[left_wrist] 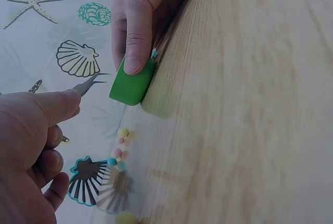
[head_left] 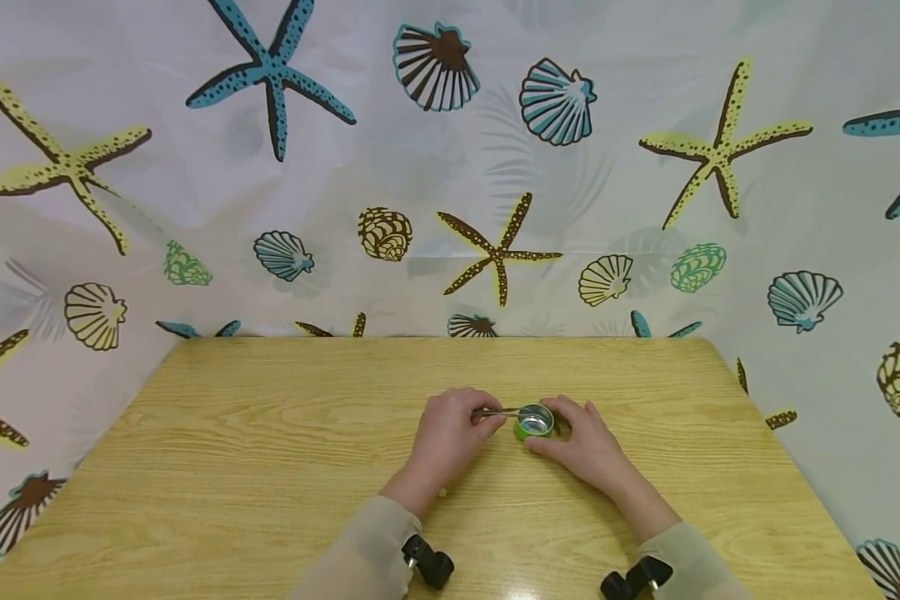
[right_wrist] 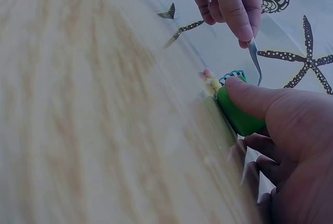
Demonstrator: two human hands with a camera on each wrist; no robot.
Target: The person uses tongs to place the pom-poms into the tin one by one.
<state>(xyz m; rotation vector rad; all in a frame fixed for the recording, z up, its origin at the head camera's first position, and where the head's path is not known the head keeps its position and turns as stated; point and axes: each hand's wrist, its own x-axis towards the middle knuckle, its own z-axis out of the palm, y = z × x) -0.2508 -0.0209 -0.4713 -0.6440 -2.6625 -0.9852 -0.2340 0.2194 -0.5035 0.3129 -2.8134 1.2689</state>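
A: Containers first. Left hand (head_left: 452,432)?
B: Left of the middle of the bench (head_left: 255,467). Thumb and fingers pinch metal tweezers (left_wrist: 85,86), which point to 3 o'clock. Prongs slightly apart, tips by the cup's rim. Contact? Can't tell.
A: Loose stuff?
B: Small balls (left_wrist: 117,153) in pink, yellow and teal, on the wood at 6 o'clock from the cup in the left wrist view. In the head view, one yellow ball (head_left: 442,492) sits just beside the left wrist, 8 o'clock from the cup.
A: Cup?
B: Green cup (left_wrist: 131,88), a bit right of centre, at 3 o'clock from the left hand. Mouth up, silvery shiny inside. Contents: can't make out through the glare.
A: Right hand (head_left: 581,439)?
B: Gripping that cup, at 4 o'clock from it, thumb on the near side, fingers round the back.
A: Edges and room, quick.
B: Left edge slants along 9 o'clock, with a wide stretch of wood between it and the left hand. Far edge at 12 o'clock, up against the patterned cloth (head_left: 345,167); a strip of wood between it and the cup. Right edge at 3 o'clock, narrower stretch than on the left. Sleeves (head_left: 367,550) come in from 7 and 5 o'clock, each with a black mount (head_left: 429,562) at the cuff.
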